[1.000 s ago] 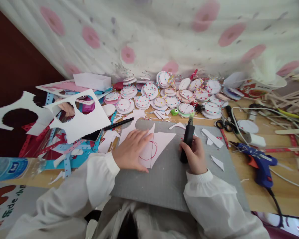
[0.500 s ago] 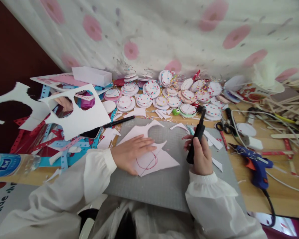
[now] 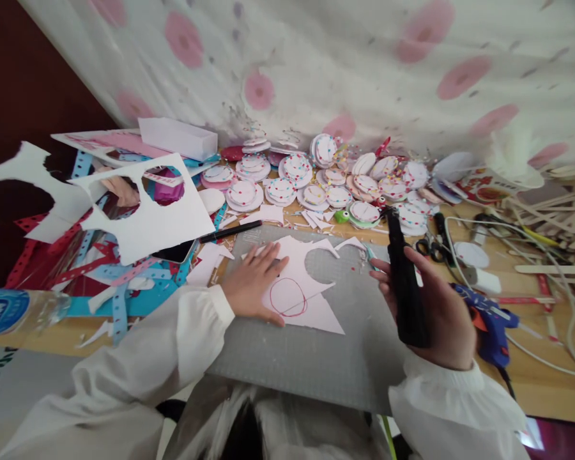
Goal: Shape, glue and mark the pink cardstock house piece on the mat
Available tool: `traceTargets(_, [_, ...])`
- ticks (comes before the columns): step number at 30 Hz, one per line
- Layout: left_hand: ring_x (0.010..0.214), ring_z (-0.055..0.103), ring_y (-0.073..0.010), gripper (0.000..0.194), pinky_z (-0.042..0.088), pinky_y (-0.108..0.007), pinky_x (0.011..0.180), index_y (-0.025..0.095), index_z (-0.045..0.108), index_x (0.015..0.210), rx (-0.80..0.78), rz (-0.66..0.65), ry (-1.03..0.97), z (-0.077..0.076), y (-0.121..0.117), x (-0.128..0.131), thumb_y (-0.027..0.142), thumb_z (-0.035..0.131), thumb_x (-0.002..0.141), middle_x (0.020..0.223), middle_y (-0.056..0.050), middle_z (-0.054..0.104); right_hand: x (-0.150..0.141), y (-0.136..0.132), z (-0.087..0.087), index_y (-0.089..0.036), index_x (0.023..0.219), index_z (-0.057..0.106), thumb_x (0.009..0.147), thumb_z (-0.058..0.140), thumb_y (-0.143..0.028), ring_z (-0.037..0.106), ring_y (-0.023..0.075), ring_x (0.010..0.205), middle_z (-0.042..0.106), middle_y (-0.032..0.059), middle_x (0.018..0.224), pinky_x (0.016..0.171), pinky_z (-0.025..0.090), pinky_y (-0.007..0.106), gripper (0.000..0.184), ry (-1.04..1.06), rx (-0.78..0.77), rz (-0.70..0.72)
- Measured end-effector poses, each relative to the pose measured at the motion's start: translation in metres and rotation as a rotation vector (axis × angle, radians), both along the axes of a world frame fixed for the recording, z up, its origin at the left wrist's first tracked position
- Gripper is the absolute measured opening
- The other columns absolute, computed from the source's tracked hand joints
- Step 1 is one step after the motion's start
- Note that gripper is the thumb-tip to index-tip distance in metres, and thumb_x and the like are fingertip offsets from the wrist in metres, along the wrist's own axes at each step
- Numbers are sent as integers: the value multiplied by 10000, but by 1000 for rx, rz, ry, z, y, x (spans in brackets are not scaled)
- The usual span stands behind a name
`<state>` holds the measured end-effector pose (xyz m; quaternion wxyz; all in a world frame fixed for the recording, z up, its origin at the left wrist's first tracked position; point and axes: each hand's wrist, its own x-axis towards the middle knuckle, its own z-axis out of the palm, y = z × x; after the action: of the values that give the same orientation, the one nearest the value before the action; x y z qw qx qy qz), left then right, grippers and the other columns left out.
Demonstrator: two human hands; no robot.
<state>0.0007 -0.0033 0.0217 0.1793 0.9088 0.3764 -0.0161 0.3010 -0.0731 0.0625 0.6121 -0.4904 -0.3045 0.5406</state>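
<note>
My left hand (image 3: 256, 284) lies flat with fingers spread on the left part of a white foam sheet (image 3: 311, 291). A red circle with a line across it is drawn on the sheet beside my thumb, and round bites are cut from its far edge. Under the sheet lies a grey cutting mat (image 3: 287, 361). Raised over the mat's right side, my right hand (image 3: 443, 306) holds what looks like a black utility knife (image 3: 407, 294), pointing away from me, with the thumb along its right side. Its blade is hard to make out.
Several white discs with coloured dots (image 3: 280, 190) crowd the back. Cut-out white sheets (image 3: 158, 223) and coloured strips pile up at left, near a black pen (image 3: 230, 231) and a bottle (image 3: 9, 311). To the right are scissors (image 3: 431, 248), a blue glue gun (image 3: 491, 319) and wooden sticks.
My right hand has moved right and nearer, turning the black knife and loosening the fingers. The foam sheet has turned and shifted slightly right; my left hand has slid left, baring the whole red circle.
</note>
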Motion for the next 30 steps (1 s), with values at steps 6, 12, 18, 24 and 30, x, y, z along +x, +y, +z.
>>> traceTargets(6, [1485,82,-304,1121,-16,-482,1188,141,264,1497,-73,-233,-36,-7,35,-10,759,622,634,1595,-155,153,-4,-2,14,-339,1246,602,771,606,-419,659,229,1069,697,72,1166,643,555,296,481,37,36,123])
traceTargets(12, [1478,119,-313,1083,25,-505,1182,195,306,1485,-109,-282,-18,9,58,-12,718,679,612,1592,-145,172,-16,7,-3,-338,950,642,761,675,-366,557,176,592,561,-11,622,534,460,310,194,-85,275,51])
traceTargets(18, [1476,-2,-356,1209,-6,-533,1166,43,195,1501,23,-18,19,-1,23,7,835,517,645,1570,-273,51,-16,9,-10,-305,1261,548,824,577,-475,635,223,764,673,77,903,576,481,345,470,-151,119,109])
traceTargets(24, [1479,108,-315,1198,38,-455,1190,105,246,1503,-31,-378,-94,-11,52,-1,783,627,591,1586,-198,151,-26,16,-15,-258,1053,573,779,695,-331,489,131,521,535,-42,588,481,359,247,309,-224,212,123])
traceTargets(30, [1479,-6,-348,1264,-18,-523,1165,122,210,1512,28,-191,-22,-3,52,3,836,599,545,1590,-222,16,-43,29,-17,-239,1127,528,853,603,-305,572,167,628,662,35,817,532,438,294,291,-380,271,370])
